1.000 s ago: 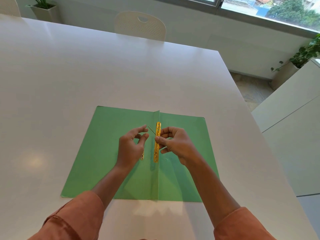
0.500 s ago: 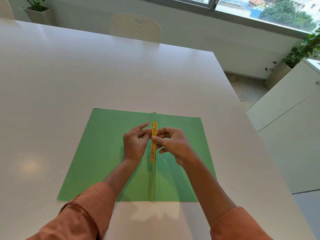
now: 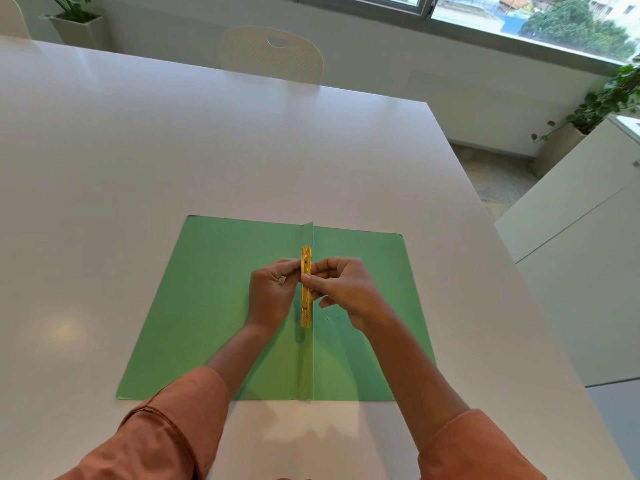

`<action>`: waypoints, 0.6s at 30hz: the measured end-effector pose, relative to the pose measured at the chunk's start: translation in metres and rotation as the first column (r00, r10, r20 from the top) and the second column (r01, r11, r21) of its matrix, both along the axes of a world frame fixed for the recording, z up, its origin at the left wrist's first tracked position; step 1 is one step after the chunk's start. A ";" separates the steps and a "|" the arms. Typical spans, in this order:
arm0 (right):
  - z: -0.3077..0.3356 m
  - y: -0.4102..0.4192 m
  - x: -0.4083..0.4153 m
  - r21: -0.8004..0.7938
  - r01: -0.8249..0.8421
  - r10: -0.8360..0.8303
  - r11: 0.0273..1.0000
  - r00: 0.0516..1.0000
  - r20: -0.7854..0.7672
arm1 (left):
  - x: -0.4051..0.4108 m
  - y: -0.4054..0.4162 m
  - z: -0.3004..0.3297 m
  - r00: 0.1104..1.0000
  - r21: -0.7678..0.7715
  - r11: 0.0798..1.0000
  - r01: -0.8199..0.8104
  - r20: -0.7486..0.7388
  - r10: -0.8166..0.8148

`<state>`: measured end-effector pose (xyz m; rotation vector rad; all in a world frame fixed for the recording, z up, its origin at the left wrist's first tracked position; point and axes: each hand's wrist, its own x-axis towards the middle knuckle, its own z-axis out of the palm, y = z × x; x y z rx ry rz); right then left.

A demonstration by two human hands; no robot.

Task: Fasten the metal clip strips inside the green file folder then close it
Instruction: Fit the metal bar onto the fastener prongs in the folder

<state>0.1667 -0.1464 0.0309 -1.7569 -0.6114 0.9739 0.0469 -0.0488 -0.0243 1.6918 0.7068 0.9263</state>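
Observation:
A green file folder (image 3: 214,306) lies open and flat on the white table, its centre fold standing up a little. A gold metal clip strip (image 3: 305,306) runs along that fold. My left hand (image 3: 273,292) pinches the strip's upper part from the left, with a small metal piece showing at its fingers. My right hand (image 3: 346,289) presses thumb and fingers on the strip from the right. The strip's middle is hidden behind my fingers.
The white table (image 3: 173,150) extends far to the back and left; its right edge drops off near a white cabinet (image 3: 571,237). A white chair (image 3: 273,53) stands at the far side. Potted plants (image 3: 609,98) sit by the window wall.
My left hand has closed in from the left onto the strip; a thin prong that stood up beside the strip a second ago is no longer visible. The right hand has stayed on the strip.

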 end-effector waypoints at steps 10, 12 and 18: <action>0.003 -0.001 0.001 -0.021 0.024 -0.025 0.999 1.000 -0.007 | 0.003 0.001 -0.002 1.000 0.002 1.000 0.019 -0.003 -0.019; 0.002 -0.001 0.001 -0.024 0.024 -0.025 0.999 1.000 -0.009 | 0.003 0.000 -0.001 1.000 -0.001 1.000 0.021 -0.001 -0.021; -0.001 0.001 0.002 -0.036 0.023 -0.023 0.999 1.000 -0.015 | 0.002 0.001 0.000 1.000 -0.020 1.000 0.013 -0.004 -0.013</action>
